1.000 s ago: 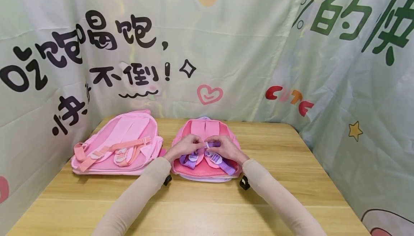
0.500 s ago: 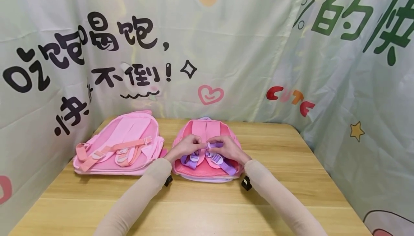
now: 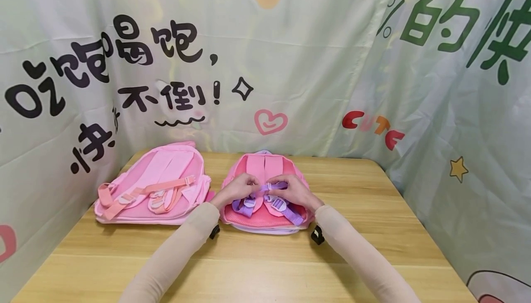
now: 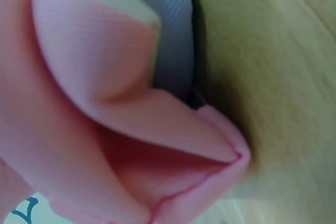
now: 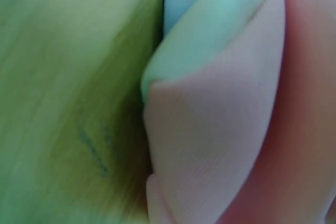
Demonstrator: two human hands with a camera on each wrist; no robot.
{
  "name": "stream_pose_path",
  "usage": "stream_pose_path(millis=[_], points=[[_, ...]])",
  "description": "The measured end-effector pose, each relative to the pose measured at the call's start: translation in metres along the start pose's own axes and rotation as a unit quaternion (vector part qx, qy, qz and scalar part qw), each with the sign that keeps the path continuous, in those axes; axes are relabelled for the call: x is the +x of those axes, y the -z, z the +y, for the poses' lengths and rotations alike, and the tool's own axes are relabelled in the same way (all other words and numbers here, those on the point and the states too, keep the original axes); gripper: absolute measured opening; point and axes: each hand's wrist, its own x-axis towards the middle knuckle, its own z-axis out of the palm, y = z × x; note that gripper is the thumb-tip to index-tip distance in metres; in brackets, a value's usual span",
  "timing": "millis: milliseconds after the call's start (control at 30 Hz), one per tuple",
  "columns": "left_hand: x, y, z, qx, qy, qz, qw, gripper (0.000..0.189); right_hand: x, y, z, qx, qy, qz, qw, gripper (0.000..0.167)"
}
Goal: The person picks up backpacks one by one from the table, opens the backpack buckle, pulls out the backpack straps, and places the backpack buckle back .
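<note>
A pink backpack (image 3: 265,164) with a lilac edge lies with its strap side up in the middle of the table. Over its back panel, my left hand (image 3: 239,188) pinches the left end of a purple strap (image 3: 280,186). Opposite it, my right hand (image 3: 295,190) pinches the strap's other end. A small white buckle (image 3: 269,186) shows on the strap between the hands. Below, purple webbing (image 3: 293,215) runs through white adjusters. Both wrist views show blurred pink side fabric, the left with an open fold (image 4: 152,166); the fingertips are hidden there.
A second, lighter pink backpack (image 3: 153,178) with orange straps lies close on the left. Both rest on a wooden table (image 3: 265,270). Printed curtains (image 3: 307,63) rise behind the table and on both sides.
Purple webbing now shows left of the white buckle, between it and my left hand, where little showed before. The buckle sits slightly farther right. The hands and backpacks have hardly moved.
</note>
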Motion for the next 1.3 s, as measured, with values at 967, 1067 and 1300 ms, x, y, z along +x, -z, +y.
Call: stream_pose_path(millis=[967,1067,1300], points=[[0.002,-0.002,0.002,-0.02,0.037,0.031,0.9986,0.015,-0.006,0.007,0.003,-0.013,-0.044,-0.014,0.9988,0.031],[0.002,-0.002,0.005,-0.012,0.024,0.027,0.9993,0.014,-0.006,0.01,0.004,-0.015,-0.043,-0.017,0.9988,0.032],[0.005,-0.003,0.011,0.051,0.008,0.031,0.9982,0.016,-0.007,0.018,0.01,-0.008,-0.02,-0.019,0.9996,0.031]])
